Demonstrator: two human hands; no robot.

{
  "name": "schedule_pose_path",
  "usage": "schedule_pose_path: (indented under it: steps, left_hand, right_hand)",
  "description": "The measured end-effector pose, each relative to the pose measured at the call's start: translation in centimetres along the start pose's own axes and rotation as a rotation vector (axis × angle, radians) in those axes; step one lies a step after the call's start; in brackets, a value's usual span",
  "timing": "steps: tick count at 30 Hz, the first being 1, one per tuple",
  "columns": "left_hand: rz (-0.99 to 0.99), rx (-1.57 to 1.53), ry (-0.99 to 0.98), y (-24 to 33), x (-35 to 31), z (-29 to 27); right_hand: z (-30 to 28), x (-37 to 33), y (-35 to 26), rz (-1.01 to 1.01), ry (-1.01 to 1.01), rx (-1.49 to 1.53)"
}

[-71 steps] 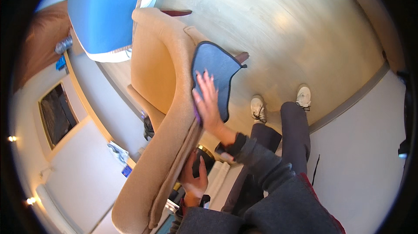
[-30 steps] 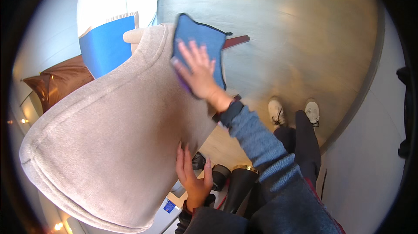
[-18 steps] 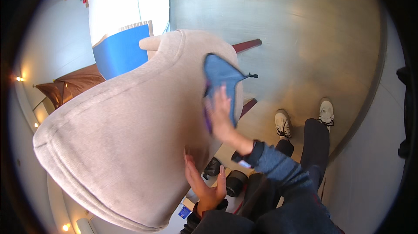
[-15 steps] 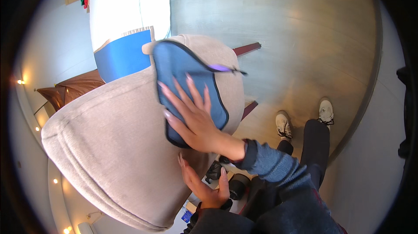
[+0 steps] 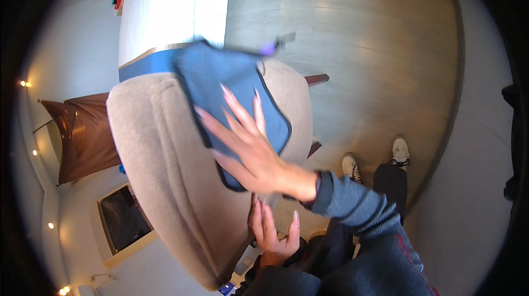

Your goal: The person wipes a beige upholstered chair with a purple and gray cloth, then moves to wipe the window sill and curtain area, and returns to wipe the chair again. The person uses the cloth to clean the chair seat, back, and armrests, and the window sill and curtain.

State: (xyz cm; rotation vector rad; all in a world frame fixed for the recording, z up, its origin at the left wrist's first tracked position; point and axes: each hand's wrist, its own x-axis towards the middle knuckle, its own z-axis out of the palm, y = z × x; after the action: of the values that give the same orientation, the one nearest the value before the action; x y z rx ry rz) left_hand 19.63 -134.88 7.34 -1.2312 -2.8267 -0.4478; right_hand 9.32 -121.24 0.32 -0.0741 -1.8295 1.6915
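A blue fabric piece with black edging (image 5: 237,70) lies over a beige upholstered chair (image 5: 182,186). Its far edge and a purple tab with a dark end (image 5: 268,49) are blurred by motion. My right hand (image 5: 259,158) rests flat on the fabric, palm down with fingers spread, holding nothing. Lower down, my left hand (image 5: 275,238) is beside the near side of the chair, its fingers stretched out against the upholstery and its thumb apart.
Beyond the chair is a bed with white covers (image 5: 165,15) and a blue band. Dark red chair legs (image 5: 317,79) stick out to the right over the wood floor (image 5: 374,48). A brown cloth (image 5: 88,136) hangs at left, above a dark framed panel (image 5: 125,219).
The fabric's far corner and purple tab have shifted up and left in view. My right hand stays spread on the fabric. The whole view has turned, showing more wall at left.
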Motion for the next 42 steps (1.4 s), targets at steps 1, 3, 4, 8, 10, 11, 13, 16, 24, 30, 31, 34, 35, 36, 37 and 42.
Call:
schedule_pose_path:
  steps: [1,3,4,8,10,11,13,16,24,30,31,34,35,36,37,42]
  left_hand:
    - [0.034,-0.036,0.010,-0.2,0.0,-0.2]
    - [0.046,-0.055,0.003,-0.4,-0.1,-0.8]
    - [0.050,-0.063,-0.004,-0.3,-0.2,-1.2]
    - [0.032,-0.171,-0.053,-0.4,-0.6,-2.4]
    - [0.031,-0.188,-0.035,-0.5,-1.0,-2.9]
    - [0.037,-0.212,-0.059,-0.7,-1.2,-3.0]
    - [0.039,-0.222,-0.109,-1.1,-1.5,-3.1]
    - [0.052,-0.243,-0.147,-1.8,-1.9,-3.2]
    - [0.045,-0.206,-0.106,-2.6,-3.7,-2.2]
    - [0.121,-0.100,0.038,-4.3,-6.8,-1.4]
    - [0.157,-0.122,0.091,-4.6,-7.4,-1.6]
    - [0.211,-0.169,0.155,-5.5,-9.1,-1.6]
    - [0.210,-0.176,0.143,-5.8,-9.6,-1.5]
    - [0.208,-0.180,0.131,-6.1,-9.9,-1.5]
    - [0.190,-0.172,0.120,-6.3,-10.2,-1.4]
    - [0.220,-0.114,0.055,-7.2,-10.7,-0.6]
  right_hand:
    - [-0.2,2.2,0.3,-0.033,0.064,-0.059]
    - [-0.7,4.5,2.7,-0.051,0.169,0.022]
    - [-0.7,4.4,4.3,0.099,0.163,0.114]
    - [-0.6,-1.3,7.7,0.366,0.018,-0.056]
    - [0.4,-3.4,4.9,0.472,0.097,0.028]
    - [0.8,-3.6,2.5,0.482,0.171,0.088]
    - [0.5,-2.0,-2.2,0.349,0.207,0.189]
    - [-1.1,2.7,-5.3,0.014,0.102,0.070]
    - [0.9,-4.6,7.5,0.589,0.092,0.045]
    - [3.8,-8.6,-0.8,0.463,0.234,0.231]
    - [3.7,-7.2,-3.7,0.307,0.193,0.171]
    - [2.9,-3.4,-7.6,-0.116,0.191,0.019]
    - [2.4,-2.9,-7.1,-0.114,0.205,0.008]
    - [2.3,-2.9,-6.2,-0.105,0.205,-0.013]
    - [2.2,-3.3,-4.3,-0.018,0.181,-0.082]
    - [4.9,-12.2,4.2,0.625,0.308,0.185]
